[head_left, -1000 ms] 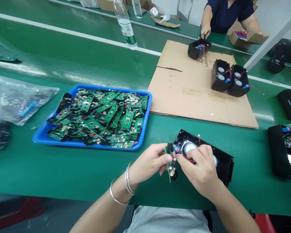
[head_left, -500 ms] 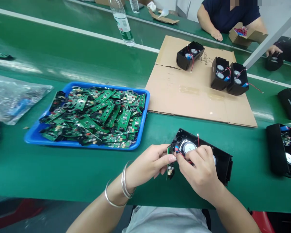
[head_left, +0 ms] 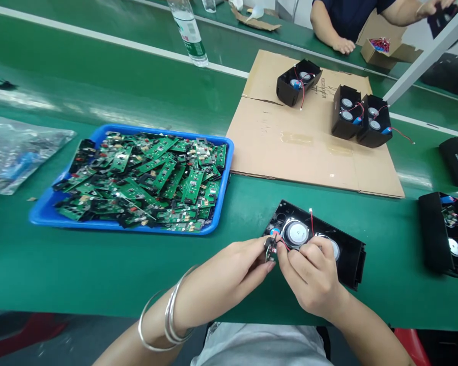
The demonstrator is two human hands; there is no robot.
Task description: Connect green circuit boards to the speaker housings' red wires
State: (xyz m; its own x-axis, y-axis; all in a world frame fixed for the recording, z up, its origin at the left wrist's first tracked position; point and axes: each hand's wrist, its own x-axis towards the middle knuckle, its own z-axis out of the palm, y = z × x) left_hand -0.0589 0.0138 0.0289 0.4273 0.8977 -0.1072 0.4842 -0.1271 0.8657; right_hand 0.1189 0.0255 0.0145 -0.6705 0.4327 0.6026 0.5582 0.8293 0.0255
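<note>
Our left hand (head_left: 234,267), with silver bangles (head_left: 171,317) around its wrist, clamps a small circuit board (head_left: 269,250) upright between thumb and fingers, while our right hand (head_left: 313,277) pinches thin red wires (head_left: 284,245) close beside it; the two hands almost meet, and their fingers hide the wire ends. Farthest left on the green table (head_left: 110,274), we see a clear plastic bag (head_left: 49,142), then a blue tray (head_left: 137,230) heaped with green circuit boards (head_left: 164,178). Beyond it stands a water bottle (head_left: 193,43). A flattened cardboard sheet (head_left: 267,157) bears three open black speaker housings (head_left: 298,89). Just beyond our hands, a black speaker panel (head_left: 349,267) lies at a slant, two round speakers (head_left: 296,234) set in it. Past the sheet, a co-worker's hand (head_left: 343,46) rests on the table's far side. At our right sits another open housing (head_left: 434,244).
</note>
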